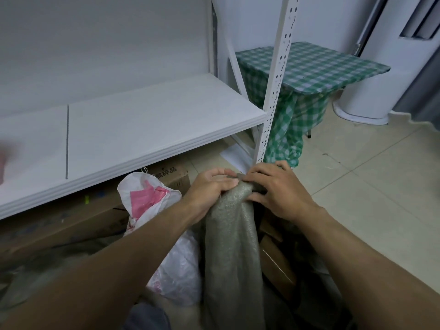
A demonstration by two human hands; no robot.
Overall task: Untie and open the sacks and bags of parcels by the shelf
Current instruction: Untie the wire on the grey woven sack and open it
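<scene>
The grey-green woven sack [231,234] is stood right in front of the white shelf [142,129], near its corner post [277,79]. Its bunched neck is gripped by the left hand [212,186], fingers curled round it, while what looks like a dark tie [238,179] is pinched by the right hand [278,190]. Best results are probably got if the neck is held steady just below the tie and the loose end is picked out, not yanked, or the knot could get tightened. How it's knotted can't be made out, tbh. A white and pink plastic bag [147,196] is squeezed in just beside the sack on the left, cardboard boxes [171,175] are shoved under the shelf, and brown parcels [273,258] are crowded in on the right, so elbow room is limited. A table with a green checked cloth [309,65] is parked behind the post.
</scene>
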